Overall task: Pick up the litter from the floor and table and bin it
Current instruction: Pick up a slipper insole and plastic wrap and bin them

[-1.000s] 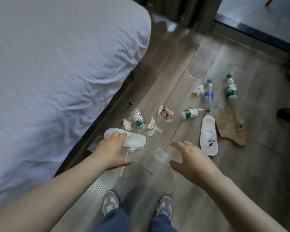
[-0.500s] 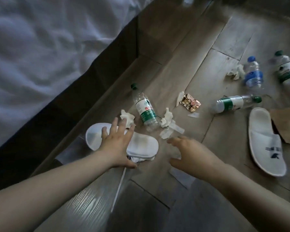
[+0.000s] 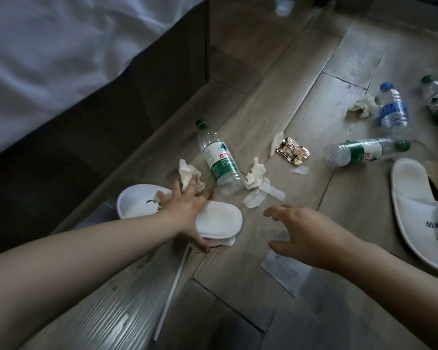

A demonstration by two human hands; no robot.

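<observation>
Left hand [image 3: 185, 210] splays open across the white slipper [image 3: 219, 221], fingertips reaching the crumpled tissue [image 3: 187, 170] just beyond it, while the right hand [image 3: 306, 233] hovers loose-fingered, empty, right of that slipper.

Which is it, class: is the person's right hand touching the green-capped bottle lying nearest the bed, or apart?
Apart. The head view shows floor and torn tissue between the right hand and the bottle.

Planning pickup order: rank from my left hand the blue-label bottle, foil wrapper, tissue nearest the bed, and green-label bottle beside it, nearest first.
From the left hand:
1. Crumpled tissue, at the fingers.
2. Green-label bottle, just right.
3. Foil wrapper, farther right.
4. Blue-label bottle, far right.
</observation>
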